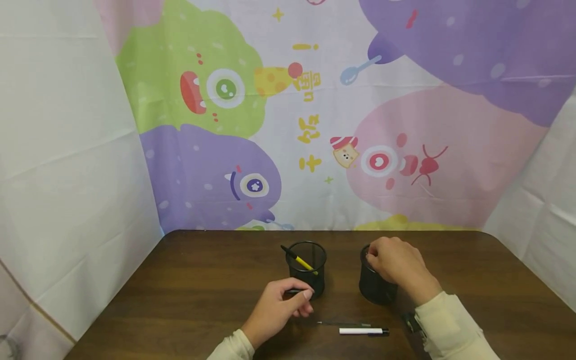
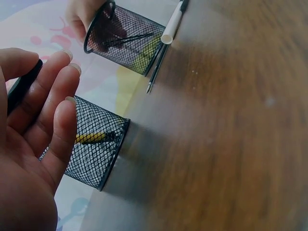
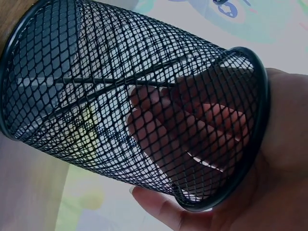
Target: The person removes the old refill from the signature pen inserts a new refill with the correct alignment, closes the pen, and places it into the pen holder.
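Note:
My left hand (image 1: 281,307) pinches a black pen cap (image 2: 24,86) between thumb and fingers, in front of the left mesh pen cup (image 1: 307,267). A yellow-and-black pen (image 1: 300,259) leans inside that cup. Over the right mesh cup (image 3: 115,101), my right hand (image 1: 398,265) reaches down past the rim, several fingers inside and one digit outside the mesh. A thin dark pen refill (image 3: 96,82) runs up to the fingertips inside; a second thin rod (image 3: 72,107) crosses it. In front of the cups lie a white pen barrel (image 1: 357,331) with a black end and another refill (image 1: 344,324).
The brown wooden table (image 1: 202,285) extends around both cups. A cartoon-printed cloth (image 1: 306,200) hangs directly behind its far edge, with white cloth (image 1: 81,150) along the left side. A dark device (image 1: 411,322) sits at the right wrist.

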Demonstrator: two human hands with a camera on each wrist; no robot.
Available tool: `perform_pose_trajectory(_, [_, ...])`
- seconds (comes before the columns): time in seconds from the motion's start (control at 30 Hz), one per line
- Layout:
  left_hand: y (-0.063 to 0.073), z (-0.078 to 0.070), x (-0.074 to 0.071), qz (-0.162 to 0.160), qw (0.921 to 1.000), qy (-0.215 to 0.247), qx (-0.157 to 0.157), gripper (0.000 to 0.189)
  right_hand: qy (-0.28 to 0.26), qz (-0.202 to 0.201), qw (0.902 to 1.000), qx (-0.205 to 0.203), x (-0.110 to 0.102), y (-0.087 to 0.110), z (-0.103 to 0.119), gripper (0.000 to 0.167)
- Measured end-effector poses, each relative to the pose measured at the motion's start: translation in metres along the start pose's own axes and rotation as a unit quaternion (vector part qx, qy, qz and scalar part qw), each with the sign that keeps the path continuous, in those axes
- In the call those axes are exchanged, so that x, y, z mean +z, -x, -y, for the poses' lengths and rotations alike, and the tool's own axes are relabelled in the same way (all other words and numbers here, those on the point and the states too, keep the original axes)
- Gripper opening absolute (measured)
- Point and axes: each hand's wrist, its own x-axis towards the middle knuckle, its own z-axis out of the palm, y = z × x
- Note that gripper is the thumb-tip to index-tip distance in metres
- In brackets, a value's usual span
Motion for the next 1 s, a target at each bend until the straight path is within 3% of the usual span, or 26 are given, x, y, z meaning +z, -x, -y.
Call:
perform_pose_trajectory(0.3, [0.0004,0.0007,0.0007,0.0,1.0,0.0,0.0,0.027,-0.009,-0.024,0.9997,0.0,0.0,0.0001,-0.0015,0.014])
perform_pose_trajectory(0.6, [0.0005,0.0008,-0.0005,0.003,1.0,0.002,-0.001,0.027,-0.016,-0.081,0.9964,-0.021,-0.0008,0.0018,-0.0018,0.009])
perform_pose_trajectory(1.0, [-0.0004,-0.0008,-0.0009,0.004,1.0,-0.002,-0.002,0.027,-0.011,-0.18,0.9813,-0.068,0.0013,0.0065,-0.0057,0.008])
